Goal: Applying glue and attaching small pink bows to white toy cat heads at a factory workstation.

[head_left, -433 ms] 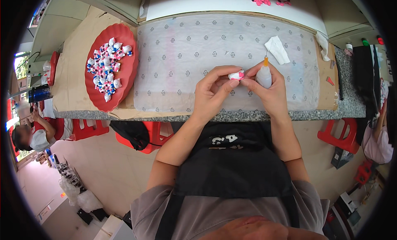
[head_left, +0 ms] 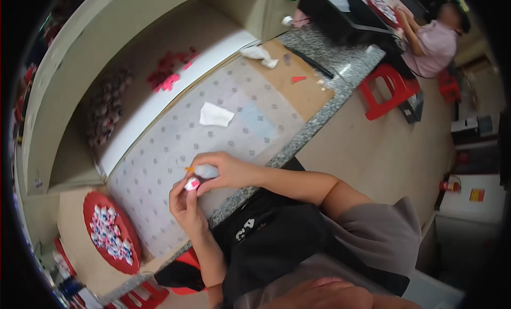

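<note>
Between the fingertips of my left hand (head_left: 187, 210) is a small white and pink figure piece (head_left: 192, 184), pinched by thumb and fingers. My right hand (head_left: 229, 169) is closed around a small translucent squeeze bottle (head_left: 206, 171) with an orange tip, its thin needle pointing away from the palm. The right fingertips come up close to the piece; whether they touch it I cannot tell. Both hands are together over the paper-covered worktop (head_left: 159, 202). A folded white cloth or tissue (head_left: 216, 115) lies beyond them on the paper.
A red scalloped plate (head_left: 133, 244) holds many similar white, pink and blue pieces at lower left. Under the shelf (head_left: 133, 133) lie pink parts (head_left: 169, 75) and a blurred heap of pieces (head_left: 106, 109). A red stool (head_left: 386, 93) and a seated person (head_left: 434, 46) are at upper right.
The whole view has tilted and swung, so the worktop now runs diagonally and more of the shelf shows. The hands stay together with the bottle and the piece still held.
</note>
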A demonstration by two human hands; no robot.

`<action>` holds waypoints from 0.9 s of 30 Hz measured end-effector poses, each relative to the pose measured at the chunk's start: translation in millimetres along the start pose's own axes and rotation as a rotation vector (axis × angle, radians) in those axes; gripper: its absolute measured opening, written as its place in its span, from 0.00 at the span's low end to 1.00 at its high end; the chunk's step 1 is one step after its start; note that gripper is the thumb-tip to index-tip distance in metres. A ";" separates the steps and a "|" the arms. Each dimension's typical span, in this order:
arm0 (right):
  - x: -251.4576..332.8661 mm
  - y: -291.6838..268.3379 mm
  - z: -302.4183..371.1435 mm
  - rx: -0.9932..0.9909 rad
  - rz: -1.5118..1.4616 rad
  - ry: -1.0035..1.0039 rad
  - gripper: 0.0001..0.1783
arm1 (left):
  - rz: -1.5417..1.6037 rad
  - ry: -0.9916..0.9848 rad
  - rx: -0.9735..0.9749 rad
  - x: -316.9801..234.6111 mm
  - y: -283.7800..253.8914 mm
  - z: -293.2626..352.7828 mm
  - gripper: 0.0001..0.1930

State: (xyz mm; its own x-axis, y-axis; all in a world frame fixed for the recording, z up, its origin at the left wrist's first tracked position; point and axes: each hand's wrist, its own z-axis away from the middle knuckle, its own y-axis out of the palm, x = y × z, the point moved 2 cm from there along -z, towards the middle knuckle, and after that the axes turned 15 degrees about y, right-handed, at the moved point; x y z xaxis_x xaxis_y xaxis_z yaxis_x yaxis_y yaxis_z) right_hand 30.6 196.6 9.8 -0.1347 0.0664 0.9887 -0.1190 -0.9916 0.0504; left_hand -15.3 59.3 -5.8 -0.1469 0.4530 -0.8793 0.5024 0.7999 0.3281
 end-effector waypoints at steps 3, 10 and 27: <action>-1.0 1.9 3.1 0.080 -0.115 0.061 0.17 | 0.072 -0.012 0.010 -1.8 -4.8 5.7 0.11; -7.9 3.1 0.4 0.071 -0.071 0.013 0.17 | 0.008 0.025 0.041 -4.9 -5.3 4.8 0.11; 3.1 7.1 -4.6 0.031 -0.145 0.195 0.11 | 0.111 -0.136 0.052 -11.7 -7.6 -1.9 0.14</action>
State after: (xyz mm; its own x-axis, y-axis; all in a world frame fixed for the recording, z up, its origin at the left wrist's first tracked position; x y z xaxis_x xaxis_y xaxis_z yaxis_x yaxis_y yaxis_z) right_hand 24.8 190.3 12.6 -0.3061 0.2257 0.9249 -0.1206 -0.9729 0.1975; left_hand -19.1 48.6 2.7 0.0269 0.4772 -0.8784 0.5528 0.7250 0.4109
